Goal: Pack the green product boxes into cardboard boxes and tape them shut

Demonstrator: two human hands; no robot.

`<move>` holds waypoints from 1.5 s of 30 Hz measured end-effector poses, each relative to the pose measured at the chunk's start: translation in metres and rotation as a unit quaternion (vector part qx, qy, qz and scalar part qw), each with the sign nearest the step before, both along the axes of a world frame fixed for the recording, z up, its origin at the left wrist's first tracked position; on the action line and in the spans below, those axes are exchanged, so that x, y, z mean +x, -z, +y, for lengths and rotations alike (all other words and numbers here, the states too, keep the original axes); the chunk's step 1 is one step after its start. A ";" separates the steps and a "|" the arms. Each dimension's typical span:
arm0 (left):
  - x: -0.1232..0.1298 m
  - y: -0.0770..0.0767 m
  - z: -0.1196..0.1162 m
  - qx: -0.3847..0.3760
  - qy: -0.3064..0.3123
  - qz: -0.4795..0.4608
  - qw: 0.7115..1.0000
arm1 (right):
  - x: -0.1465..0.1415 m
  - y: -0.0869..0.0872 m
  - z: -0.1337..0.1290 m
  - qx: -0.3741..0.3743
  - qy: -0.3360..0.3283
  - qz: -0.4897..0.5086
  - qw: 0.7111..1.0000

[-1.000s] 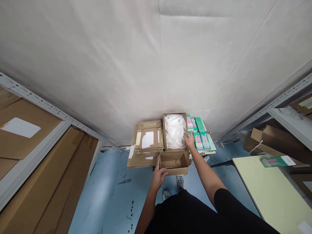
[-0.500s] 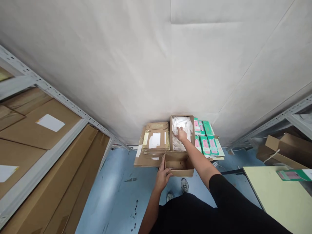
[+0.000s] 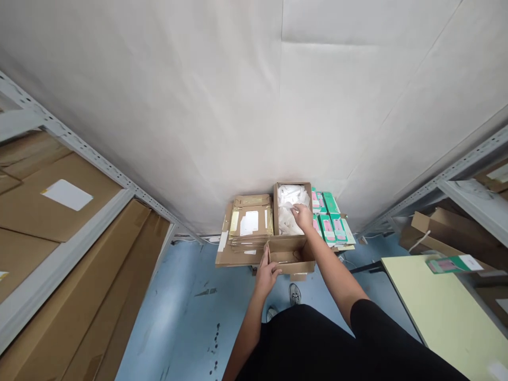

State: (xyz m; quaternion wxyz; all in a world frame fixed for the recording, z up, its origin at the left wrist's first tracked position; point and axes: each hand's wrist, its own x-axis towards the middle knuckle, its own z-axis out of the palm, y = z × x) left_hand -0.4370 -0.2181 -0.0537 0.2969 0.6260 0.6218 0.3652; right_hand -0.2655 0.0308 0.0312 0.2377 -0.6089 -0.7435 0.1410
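Note:
My left hand [image 3: 267, 274] is closed on the left wall of an open cardboard box [image 3: 304, 268], thumb over the near edge. Behind that box stands another open carton [image 3: 275, 209], filled with thin white plastic bags [image 3: 289, 194]. Over this carton, my right hand [image 3: 302, 217] pinches what looks like a white bag at its fingertips. Part of the bags is hidden under the hand. Left of the carton lies a stack of flattened cardboard boxes [image 3: 260, 209] with white labels. On its right are several green-and-pink packages [image 3: 327, 227].
Shelving with large cartons [image 3: 91, 201] rises on the left. At the right, a pale yellow table [image 3: 436, 301] holds one green-and-pink package [image 3: 452, 264], with open cartons [image 3: 456, 233] on a shelf behind. A pale wall [image 3: 238, 106] closes off the back above the blue floor [image 3: 190, 317].
My right hand has drawn slightly back and to the right over the bags, fingers now pinched together. My left hand stays on the box. The whole view has shifted a little.

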 end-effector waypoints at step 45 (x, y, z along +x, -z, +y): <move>0.578 -0.012 0.042 0.121 0.532 -0.021 0.838 | 0.636 0.042 -0.321 -0.164 0.370 -0.015 0.914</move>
